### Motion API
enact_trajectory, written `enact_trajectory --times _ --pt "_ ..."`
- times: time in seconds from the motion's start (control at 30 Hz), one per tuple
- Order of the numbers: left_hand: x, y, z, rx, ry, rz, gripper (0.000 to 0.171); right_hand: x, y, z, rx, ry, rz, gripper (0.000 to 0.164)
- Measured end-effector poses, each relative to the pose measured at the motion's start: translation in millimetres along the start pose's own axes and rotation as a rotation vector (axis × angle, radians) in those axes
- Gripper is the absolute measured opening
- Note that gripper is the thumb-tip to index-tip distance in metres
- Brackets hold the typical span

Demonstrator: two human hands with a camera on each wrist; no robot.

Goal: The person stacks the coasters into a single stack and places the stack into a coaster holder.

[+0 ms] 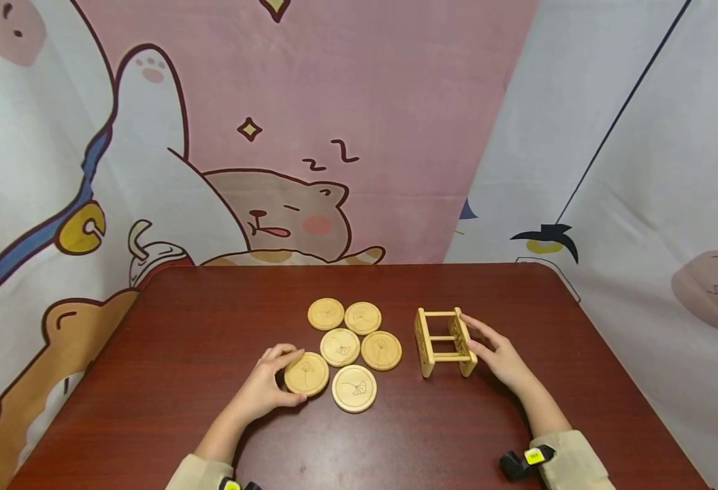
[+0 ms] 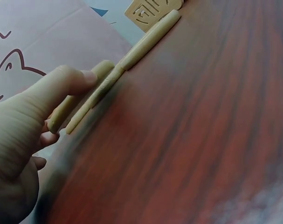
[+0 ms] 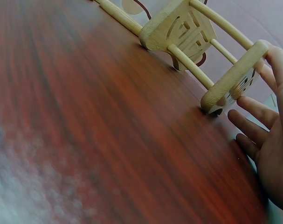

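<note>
My left hand [image 1: 267, 384] pinches a round wooden coaster [image 1: 306, 374] by its rim, thumb at the near edge and fingers at the far edge. In the left wrist view this coaster [image 2: 80, 97] is raised slightly above the others. Several more wooden coasters [image 1: 354, 388] lie flat just right of it, each engraved with a leaf-like figure. A wooden coaster rack [image 1: 447, 357], two carved side panels joined by rods, stands upright to their right. My right hand [image 1: 501, 357] touches the outer face of its right panel [image 3: 237, 77] with fairly straight fingers.
All of this rests on a dark red-brown wooden table [image 1: 211, 299]. A cloth with cartoon animals [image 1: 297, 211] hangs behind the table's back edge and along its sides. Black straps with yellow labels [image 1: 535, 455] are worn at the wrists.
</note>
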State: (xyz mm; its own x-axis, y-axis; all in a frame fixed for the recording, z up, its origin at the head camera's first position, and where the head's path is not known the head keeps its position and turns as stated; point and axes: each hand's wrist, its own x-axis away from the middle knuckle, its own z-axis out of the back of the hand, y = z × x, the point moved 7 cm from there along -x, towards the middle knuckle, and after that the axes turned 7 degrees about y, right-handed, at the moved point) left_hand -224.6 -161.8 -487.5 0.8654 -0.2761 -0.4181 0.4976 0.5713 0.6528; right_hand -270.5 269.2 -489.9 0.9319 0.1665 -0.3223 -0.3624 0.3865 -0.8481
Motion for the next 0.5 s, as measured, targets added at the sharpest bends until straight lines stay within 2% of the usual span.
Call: enact_trajectory --times 0.23,0.5 --pt "0.0 4.5 0.7 0.012 0.032 -0.024 0.079 0.9 0.5 0.0 0.01 0.0 -0.001 0.048" --pt "-1.5 15.7 -9.6 0.066 0.003 -0.02 0.081 0.0 -0.8 0.1 0.006 0.002 0.012 0.048"
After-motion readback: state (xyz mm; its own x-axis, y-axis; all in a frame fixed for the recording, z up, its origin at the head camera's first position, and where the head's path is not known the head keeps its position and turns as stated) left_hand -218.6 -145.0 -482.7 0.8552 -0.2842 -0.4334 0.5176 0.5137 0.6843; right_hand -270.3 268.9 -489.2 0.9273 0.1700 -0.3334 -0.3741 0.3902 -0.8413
